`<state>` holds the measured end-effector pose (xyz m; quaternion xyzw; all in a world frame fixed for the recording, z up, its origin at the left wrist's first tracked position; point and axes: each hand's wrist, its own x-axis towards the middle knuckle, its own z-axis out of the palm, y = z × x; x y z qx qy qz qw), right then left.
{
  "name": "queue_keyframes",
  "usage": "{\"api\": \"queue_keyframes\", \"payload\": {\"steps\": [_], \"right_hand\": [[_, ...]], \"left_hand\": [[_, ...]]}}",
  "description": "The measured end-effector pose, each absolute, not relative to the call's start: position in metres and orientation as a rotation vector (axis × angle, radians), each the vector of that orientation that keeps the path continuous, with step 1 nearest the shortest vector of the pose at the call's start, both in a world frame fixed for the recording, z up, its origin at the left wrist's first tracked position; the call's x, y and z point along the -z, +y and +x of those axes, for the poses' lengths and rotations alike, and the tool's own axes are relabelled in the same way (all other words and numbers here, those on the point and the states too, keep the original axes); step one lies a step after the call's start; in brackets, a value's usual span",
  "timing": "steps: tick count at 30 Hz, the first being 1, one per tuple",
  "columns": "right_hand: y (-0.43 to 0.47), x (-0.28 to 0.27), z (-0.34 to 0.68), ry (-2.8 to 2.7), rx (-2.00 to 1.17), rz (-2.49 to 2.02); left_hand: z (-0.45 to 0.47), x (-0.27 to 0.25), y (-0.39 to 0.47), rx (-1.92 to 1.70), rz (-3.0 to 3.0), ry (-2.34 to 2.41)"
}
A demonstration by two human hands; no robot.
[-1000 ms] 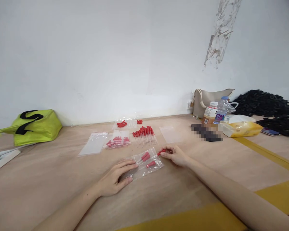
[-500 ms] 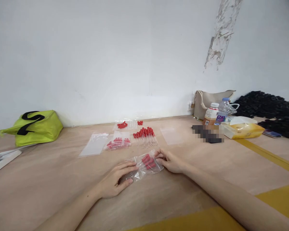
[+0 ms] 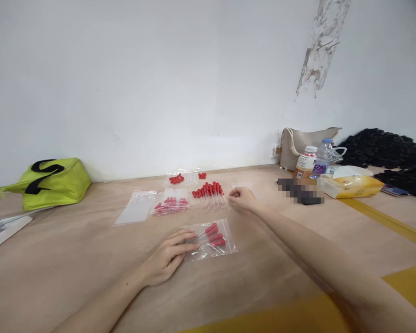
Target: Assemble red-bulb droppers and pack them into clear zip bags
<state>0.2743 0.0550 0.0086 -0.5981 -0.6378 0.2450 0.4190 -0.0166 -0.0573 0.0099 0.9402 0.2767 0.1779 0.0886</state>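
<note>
My left hand lies on the closed end of a clear zip bag, with its fingers extended over the plastic. Inside the bag are several droppers with red bulbs and thin clear stems; the stems point toward my left fingers. My right hand is beyond the bag with its fingers curled together; whether anything is between the fingertips is hidden. Just left of those fingertips lies a row of loose red-bulbed droppers. A flat clear bag shows partly behind my right hand.
Left of the loose droppers are filled bags and flat empty bags. Red bulbs lie near the wall. A lime-green bag sits far left; bottles, a tissue pack and a black heap are at right.
My right hand has let go of the zip bag's open end and moved away, up to the loose droppers. The bag lies flatter, while my left hand stays on it.
</note>
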Motion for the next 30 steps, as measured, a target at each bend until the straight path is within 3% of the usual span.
{"api": "queue_keyframes", "payload": {"steps": [10, 18, 25, 30], "right_hand": [[0.135, -0.009, 0.232, -1.468, -0.541, -1.571], [0.146, -0.016, 0.234, -1.489, -0.744, -1.426], [0.109, -0.040, 0.251, -1.372, -0.892, -1.173], [0.043, -0.021, 0.283, -1.133, -0.946, -0.980]], "left_hand": [[-0.015, -0.007, -0.060, -0.544, 2.717, 0.841], [-0.017, -0.005, -0.060, -0.509, 2.690, 0.879], [-0.015, -0.006, -0.060, -0.509, 2.707, 0.890], [-0.015, -0.007, -0.059, -0.437, 2.760, 0.899]]}}
